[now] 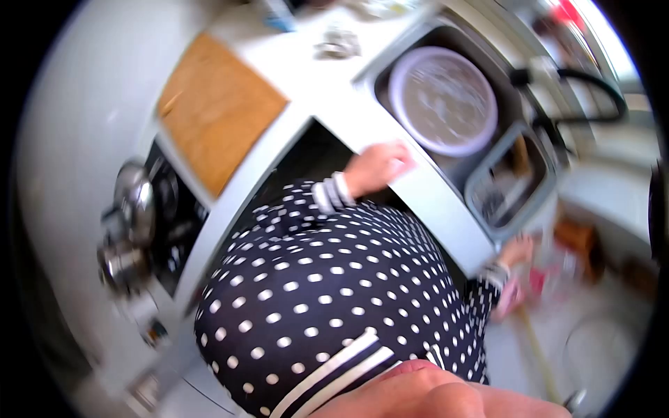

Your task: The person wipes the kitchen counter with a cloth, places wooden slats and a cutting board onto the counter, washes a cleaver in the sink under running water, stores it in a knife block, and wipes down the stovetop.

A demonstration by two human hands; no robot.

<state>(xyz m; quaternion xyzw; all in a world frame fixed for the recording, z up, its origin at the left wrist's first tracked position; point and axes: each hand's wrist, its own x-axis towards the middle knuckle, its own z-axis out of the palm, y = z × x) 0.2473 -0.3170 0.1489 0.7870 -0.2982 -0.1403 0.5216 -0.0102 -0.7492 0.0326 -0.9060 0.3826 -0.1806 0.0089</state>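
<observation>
My left hand [378, 168] is over the counter's front edge beside the sink, its fingers curled in. A pale pinkish patch shows at its fingertips, too blurred to name. Out to the right, my right hand [516, 251] is near a pink item [511, 296] and a clear plastic bag [557, 272]. Motion smears its fingers, so I cannot tell whether it grips anything. A lilac basin [397, 90] of cloudy water stands in the sink [382, 97]. Next to it is a grey strainer basket [481, 209] with utensil-like things inside.
A wooden cutting board [219, 111] lies on the left counter. Metal pots [125, 261] stand by the dark stove [178, 244]. A black faucet hose [606, 87] arches behind the sink. A crumpled whitish item [338, 43] lies on the white counter [306, 76].
</observation>
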